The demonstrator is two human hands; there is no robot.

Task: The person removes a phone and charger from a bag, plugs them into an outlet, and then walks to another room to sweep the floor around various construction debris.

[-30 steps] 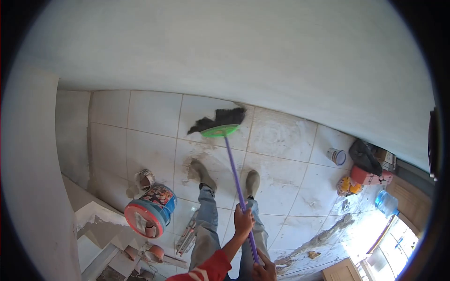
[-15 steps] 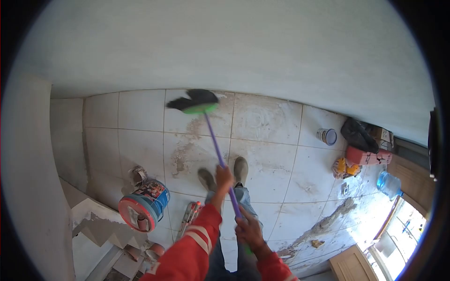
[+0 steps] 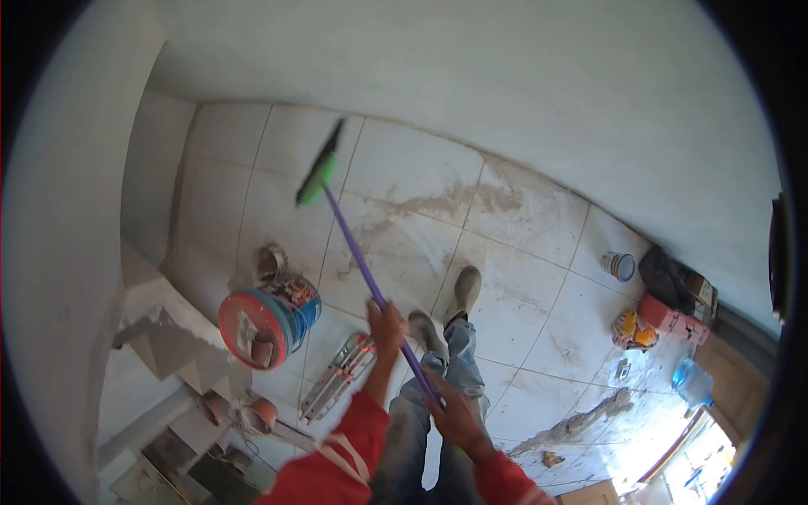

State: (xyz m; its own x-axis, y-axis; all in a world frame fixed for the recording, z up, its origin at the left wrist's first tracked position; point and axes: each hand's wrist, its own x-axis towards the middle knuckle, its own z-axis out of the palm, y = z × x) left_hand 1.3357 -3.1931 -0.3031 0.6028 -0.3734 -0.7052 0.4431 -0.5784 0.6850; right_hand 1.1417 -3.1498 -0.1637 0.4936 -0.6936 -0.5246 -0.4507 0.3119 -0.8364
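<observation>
Two hands on which item?

"Broom [image 3: 351,239]: left hand [image 3: 386,326] upper, right hand [image 3: 459,417] lower, each closed around the purple handle [image 3: 365,269]."

"Broom head [image 3: 318,177] location?"

"Ahead of the boots [image 3: 467,290], beyond the bucket [image 3: 292,324]; contact with the tiled floor [image 3: 522,316] cannot be confirmed."

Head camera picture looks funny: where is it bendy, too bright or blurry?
In the head view, the far edge of the floor bows and the corners go black; there too, glare whitens the lower right, below the blue bottle; there again, the broom head looks slightly smeared, perhaps from moving.
</observation>
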